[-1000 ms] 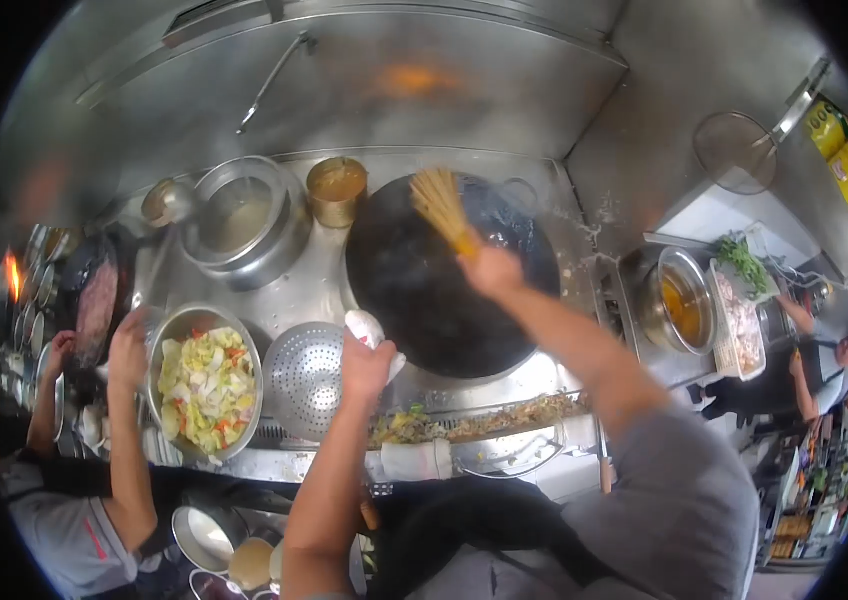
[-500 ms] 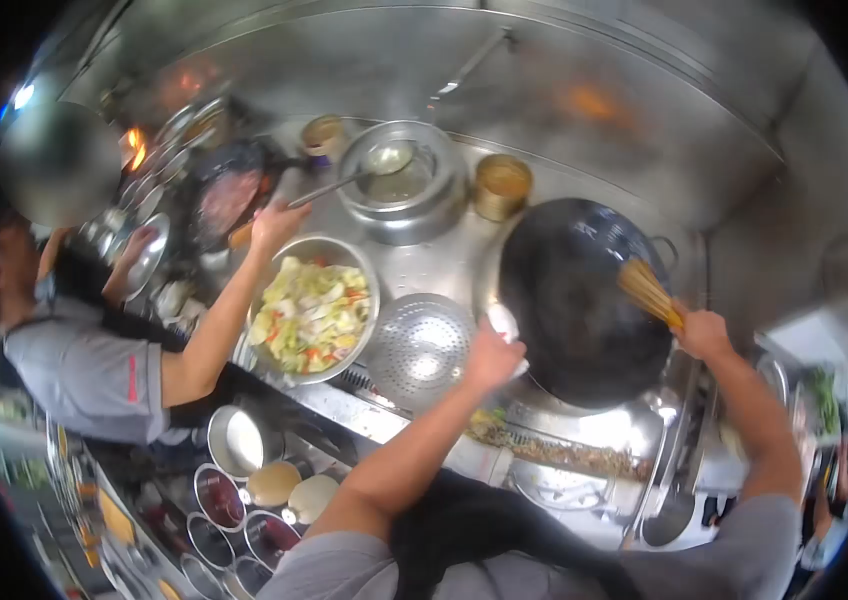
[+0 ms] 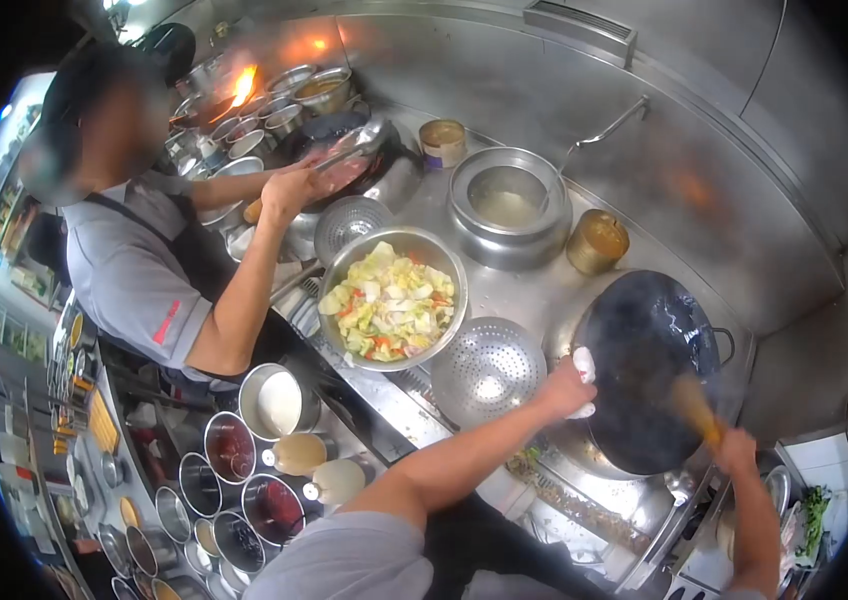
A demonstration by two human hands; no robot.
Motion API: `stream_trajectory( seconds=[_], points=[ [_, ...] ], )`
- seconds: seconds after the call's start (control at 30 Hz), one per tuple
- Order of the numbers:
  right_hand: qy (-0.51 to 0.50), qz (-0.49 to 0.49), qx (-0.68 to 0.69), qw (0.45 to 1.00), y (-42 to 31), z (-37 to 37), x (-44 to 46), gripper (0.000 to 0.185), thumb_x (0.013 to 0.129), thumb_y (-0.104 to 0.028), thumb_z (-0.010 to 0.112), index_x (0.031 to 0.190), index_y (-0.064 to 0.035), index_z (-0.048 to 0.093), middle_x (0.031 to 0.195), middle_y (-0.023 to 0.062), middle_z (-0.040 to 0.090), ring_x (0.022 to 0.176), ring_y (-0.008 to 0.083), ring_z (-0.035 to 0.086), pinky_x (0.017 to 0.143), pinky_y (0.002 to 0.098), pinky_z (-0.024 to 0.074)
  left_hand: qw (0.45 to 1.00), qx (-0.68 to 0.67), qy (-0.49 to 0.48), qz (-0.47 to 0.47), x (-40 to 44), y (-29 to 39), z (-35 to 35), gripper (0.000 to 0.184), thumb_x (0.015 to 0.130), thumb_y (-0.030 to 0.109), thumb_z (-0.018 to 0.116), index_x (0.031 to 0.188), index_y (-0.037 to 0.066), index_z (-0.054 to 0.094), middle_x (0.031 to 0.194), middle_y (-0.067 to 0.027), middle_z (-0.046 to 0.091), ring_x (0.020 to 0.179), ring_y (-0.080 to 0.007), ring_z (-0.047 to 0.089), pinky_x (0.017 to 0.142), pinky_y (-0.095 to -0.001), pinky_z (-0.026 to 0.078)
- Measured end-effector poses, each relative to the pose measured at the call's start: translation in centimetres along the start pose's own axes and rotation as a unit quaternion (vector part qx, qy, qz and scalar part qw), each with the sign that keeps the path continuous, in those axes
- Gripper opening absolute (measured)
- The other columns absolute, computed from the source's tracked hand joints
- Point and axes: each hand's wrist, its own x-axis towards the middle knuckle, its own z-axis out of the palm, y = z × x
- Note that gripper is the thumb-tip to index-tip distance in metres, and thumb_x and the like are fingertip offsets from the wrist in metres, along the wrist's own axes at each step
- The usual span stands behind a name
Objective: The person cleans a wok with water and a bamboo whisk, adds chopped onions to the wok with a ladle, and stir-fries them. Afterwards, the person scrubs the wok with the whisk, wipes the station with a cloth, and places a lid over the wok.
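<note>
My left hand (image 3: 566, 388) is closed round a white cloth (image 3: 584, 372) at the near left rim of a large black wok (image 3: 644, 350). In my right hand (image 3: 734, 450) is the handle of a bamboo brush (image 3: 699, 405), whose bristles are motion-blurred over the wok's right side. Faint steam hangs over the wok. Left of my left hand lies a perforated steel strainer (image 3: 489, 370), and beyond it a steel bowl of chopped cabbage and carrot (image 3: 389, 305).
At the left a co-worker (image 3: 144, 270) holds a ladle (image 3: 349, 150) over another wok. Behind stand a steel pot (image 3: 509, 215) and a brass-coloured can (image 3: 598, 242). Sauce containers (image 3: 274, 505) and two bottles (image 3: 299, 453) are at the lower left. Greens (image 3: 816, 518) lie far right.
The view has swung left, showing more of the co-worker. My right hand has swept the brush from the wok's far side to its near right side. The co-worker's ladle has left the pot.
</note>
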Motion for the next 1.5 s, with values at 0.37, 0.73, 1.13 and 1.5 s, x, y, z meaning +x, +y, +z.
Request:
stream_trajectory(
  seconds=[0.37,0.73,1.13,1.5],
  points=[
    [0.022,-0.049,0.306,0.951,-15.7,-2.2,-4.9,0.058,0.091,-0.035,0.062,0.146,-0.0231,0.047,0.116,0.024,0.066,0.107,0.0422,0.064,0.093,0.0466,0.05,0.999,-0.023,-0.018,0.045,-1.3,-1.3,-1.4,0.066,0.076,0.021,0.069,0.125,-0.013,0.041,0.106,-0.031,0.063,0.102,-0.0414,0.065,0.091,-0.044,0.05],
    [0.087,0.048,0.644,0.758,-7.7,11.9,-21.7,0.057,0.098,-0.019,0.057,0.146,0.0062,0.039,0.12,0.0123,0.063,0.109,0.0178,0.059,0.098,0.0306,0.0447,0.989,0.046,-0.027,0.138,-3.8,3.4,-4.6,0.068,0.071,0.023,0.074,0.122,-0.011,0.044,0.109,-0.0289,0.063,0.104,-0.0422,0.063,0.09,-0.0451,0.051],
    [0.159,0.116,0.7,0.686,-3.1,19.0,-21.7,0.055,0.1,-0.029,0.058,0.147,-0.0059,0.044,0.134,0.0195,0.06,0.123,0.0255,0.058,0.104,0.0328,0.0416,0.938,0.234,0.069,0.246,-9.4,13.4,0.8,0.05,0.073,0.019,0.068,0.113,-0.007,0.053,0.102,-0.0261,0.067,0.097,-0.0389,0.067,0.087,-0.0428,0.05],
    [0.115,0.122,0.814,0.556,2.9,20.8,-17.6,0.05,0.102,-0.034,0.054,0.139,-0.0015,0.053,0.101,0.01,0.068,0.082,0.0172,0.062,0.073,0.0329,0.0498,0.859,0.354,0.163,0.332,-19.2,17.8,9.8,0.047,0.072,0.021,0.074,0.11,0.005,0.052,0.094,-0.0226,0.07,0.087,-0.0405,0.069,0.079,-0.047,0.053]
  ],
)
